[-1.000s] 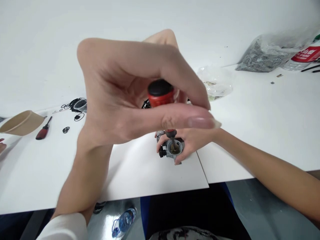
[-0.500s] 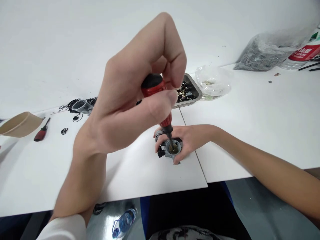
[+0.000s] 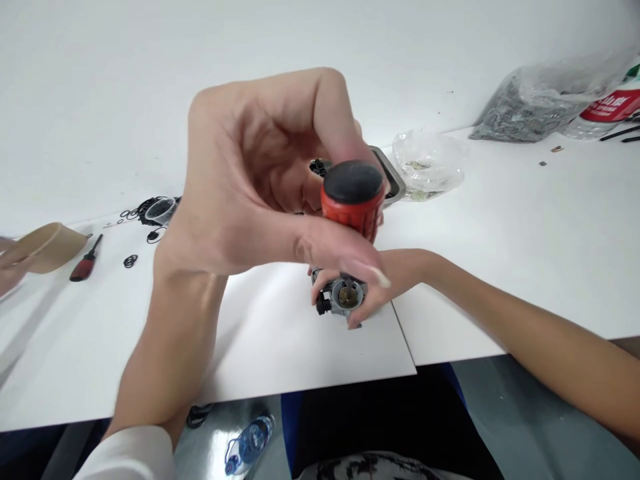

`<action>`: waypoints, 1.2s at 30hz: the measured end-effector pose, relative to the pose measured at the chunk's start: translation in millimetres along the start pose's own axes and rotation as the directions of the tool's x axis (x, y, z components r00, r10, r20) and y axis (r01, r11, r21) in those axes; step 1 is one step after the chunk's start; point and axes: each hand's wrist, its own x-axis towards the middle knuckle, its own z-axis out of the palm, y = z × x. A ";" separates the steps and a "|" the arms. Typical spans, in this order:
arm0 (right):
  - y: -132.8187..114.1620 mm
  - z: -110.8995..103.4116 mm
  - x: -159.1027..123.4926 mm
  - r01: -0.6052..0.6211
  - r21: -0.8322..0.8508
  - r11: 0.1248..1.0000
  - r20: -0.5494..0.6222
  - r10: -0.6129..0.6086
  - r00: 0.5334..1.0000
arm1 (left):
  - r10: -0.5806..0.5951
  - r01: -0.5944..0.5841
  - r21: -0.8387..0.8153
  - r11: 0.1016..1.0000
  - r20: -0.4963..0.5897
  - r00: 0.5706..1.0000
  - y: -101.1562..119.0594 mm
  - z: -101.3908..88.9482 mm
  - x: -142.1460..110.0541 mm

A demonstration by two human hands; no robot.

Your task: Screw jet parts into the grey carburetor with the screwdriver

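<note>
Right up close, I had my left hand [image 3: 260, 173], and its fingers were grasping the red screwdriver [image 3: 353, 197], thumb across the near side of the handle, forefinger bent around the far side, black end cap tipped up at me! The dark shaft peeked out below the thumb, aimed down into the round bore of the metal body [image 3: 341, 309]; whether its tip touched anything in there, I couldn't tell.

And there was that metal body, resting on the white tabletop [image 3: 300, 353] just left of the seam, my right hand [image 3: 383, 287] grasping it from the right, fingers spread around its sides.

Farther out on the left, a small cluster of black rings [image 3: 131, 261] lay near a second screwdriver [image 3: 86, 263], and beside that stood a tan tub [image 3: 55, 250] with another person's hand [image 3: 13, 275] right at it! Behind those, a clear cup [image 3: 161, 211] lay among more black loops.

Past my knuckles, a metal tray [image 3: 397, 187] showed one corner, a clear plastic bag [image 3: 427, 163] just beside it. Deep on the right, a bulging bag of grey pieces [image 3: 525, 110] sat up against a red-labelled bottle [image 3: 613, 110].
</note>
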 end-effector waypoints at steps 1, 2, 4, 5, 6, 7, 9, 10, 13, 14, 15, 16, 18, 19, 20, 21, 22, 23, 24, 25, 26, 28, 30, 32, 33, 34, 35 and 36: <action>0.1 0.1 0.1 0.003 -0.005 1.000 -0.003 -0.003 1.000 | -0.022 0.022 0.006 1.000 -0.022 1.000 1.6 -1.1 -1.9; 0.4 0.3 0.1 0.007 -0.015 1.000 -0.009 -0.007 1.000 | -0.048 0.048 0.011 0.999 -0.043 0.998 3.5 -2.0 -4.1; 0.8 0.6 0.1 0.013 -0.050 0.999 -0.022 -0.014 1.000 | -0.100 0.102 0.027 0.994 -0.052 0.994 7.3 -3.3 -7.9; 0.7 0.8 0.0 0.013 -0.070 0.997 -0.030 -0.015 0.999 | -0.119 0.120 0.038 0.992 -0.047 0.992 8.7 -3.6 -9.0; 0.4 0.9 -0.2 0.009 -0.087 0.996 -0.035 -0.012 0.999 | -0.137 0.140 0.054 0.989 -0.046 0.989 9.8 -3.6 -9.5; 0.0 1.0 -0.3 0.000 -0.098 0.995 -0.037 -0.004 0.999 | -0.152 0.156 0.073 0.985 -0.050 0.987 10.7 -3.3 -9.2; -1.1 1.1 -0.6 -0.018 -0.111 0.994 -0.038 0.014 0.999 | -0.164 0.169 0.102 0.980 -0.052 0.985 12.2 -2.0 -6.6; -1.6 1.1 -0.6 -0.023 -0.114 0.993 -0.039 0.019 0.999 | -0.161 0.165 0.103 0.981 -0.045 0.986 13.1 -1.2 -4.7; -1.5 1.1 -0.2 -0.011 -0.110 0.994 -0.037 0.007 0.999 | -0.132 0.131 0.052 0.990 0.017 0.991 16.6 0.7 0.6; -1.1 1.0 -0.1 -0.003 -0.106 0.994 -0.036 -0.001 0.999 | -0.123 0.123 0.016 0.992 0.017 0.992 17.7 0.9 1.3; -0.7 1.0 0.1 0.005 -0.103 0.995 -0.035 -0.009 0.999 | -0.120 0.120 -0.025 0.992 -0.007 0.993 18.5 0.7 1.0; -0.5 0.9 0.1 0.011 -0.102 0.995 -0.034 -0.014 0.999 | -0.132 0.128 -0.072 0.989 -0.052 0.990 19.0 0.2 -0.1; -0.4 0.8 0.0 0.007 -0.106 0.994 -0.037 -0.011 0.999 | -0.224 0.189 -0.185 0.964 -0.192 0.955 18.6 -1.3 -4.3; -0.6 0.9 -0.2 -0.005 -0.109 0.994 -0.038 0.001 0.999 | -0.297 0.237 -0.240 0.941 -0.258 0.919 17.8 -1.8 -6.6; -0.9 0.9 -0.3 -0.017 -0.111 0.994 -0.038 0.013 0.999 | -0.363 0.287 -0.272 0.918 -0.292 0.885 16.6 -2.0 -8.5; -1.2 1.0 -0.5 -0.027 -0.112 0.993 -0.039 0.023 0.999 | -0.402 0.328 -0.263 0.907 -0.311 0.861 15.2 -1.7 -9.4; -1.4 1.1 -0.6 -0.032 -0.114 0.993 -0.040 0.028 0.999 | -0.406 0.354 -0.213 0.911 -0.310 0.859 13.5 -0.8 -9.2; -1.4 1.1 -0.6 -0.033 -0.116 0.993 -0.040 0.028 0.999 | -0.380 0.353 -0.141 0.925 -0.297 0.876 11.8 0.8 -7.7; -1.3 1.2 -0.5 -0.028 -0.117 0.993 -0.040 0.023 0.999 | -0.338 0.332 -0.068 0.941 -0.266 0.903 10.1 2.9 -5.0; -1.1 1.2 -0.4 -0.020 -0.118 0.993 -0.039 0.015 0.999 | -0.299 0.303 -0.016 0.953 -0.226 0.927 8.6 5.4 -1.7; -0.7 1.3 -0.1 -0.012 -0.119 0.993 -0.037 0.008 0.999 | -0.266 0.272 0.006 0.962 -0.184 0.946 7.4 7.9 1.8; 0.4 1.4 0.4 0.002 -0.122 0.993 -0.035 -0.006 0.999 | -0.205 0.206 -0.005 0.979 -0.119 0.972 6.2 11.5 6.3; 1.5 1.7 0.8 0.013 -0.121 0.993 -0.041 -0.018 0.999 | -0.147 0.148 0.008 0.989 -0.102 0.984 6.4 10.2 4.8; 2.2 2.0 0.9 0.010 -0.100 0.995 -0.038 -0.014 0.999 | -0.135 0.140 0.039 0.989 -0.104 0.985 6.3 1.6 -2.9; 2.4 2.0 0.8 0.007 -0.084 0.996 -0.031 -0.010 0.999 | -0.165 0.172 0.046 0.984 -0.127 0.978 5.5 -5.2 -7.8; 2.3 1.8 0.6 0.005 -0.068 0.998 -0.024 -0.006 1.000 | -0.192 0.199 0.024 0.980 -0.180 0.965 4.0 -13.2 -12.3; 1.9 1.5 0.4 0.003 -0.054 0.999 -0.020 -0.004 1.000 | -0.214 0.216 -0.021 0.976 -0.260 0.942 2.1 -21.4 -15.8; 1.4 1.1 0.1 0.002 -0.042 0.999 -0.023 -0.003 1.000 | -0.204 0.180 -0.097 0.979 -0.393 0.897 0.2 -29.0 -17.7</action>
